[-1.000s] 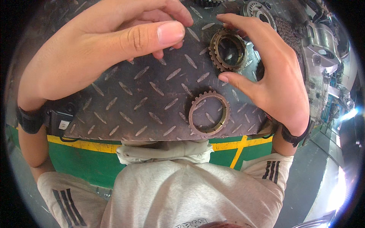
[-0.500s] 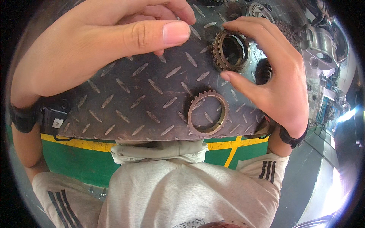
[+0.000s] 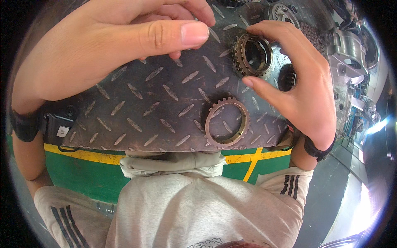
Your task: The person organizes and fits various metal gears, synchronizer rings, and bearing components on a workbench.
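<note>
My right hand [image 3: 306, 95] holds a dark steel gear hub [image 3: 253, 56] with outer teeth. The index finger curls over its top and the thumb presses under it, just above the chequer plate [image 3: 157, 107]. A brass toothed ring [image 3: 226, 122] lies flat on the plate below that hand, untouched. My left hand [image 3: 103, 53] hovers close to the camera at the upper left. Its thumb is stretched right and the fingers are curled together behind it. I see nothing in it, but the fingertips are partly cut off.
More gears [image 3: 283, 12] and a silver metal housing [image 3: 351, 45] lie at the upper right. A black device [image 3: 62, 124] with a cable sits at the plate's left edge. Below the plate is green floor with yellow lines [image 3: 82, 155]. Both wrists wear black bands.
Hardly anything. My left hand has drifted slightly upward, and the right hand keeps its hold on the gear hub in nearly the same place.
</note>
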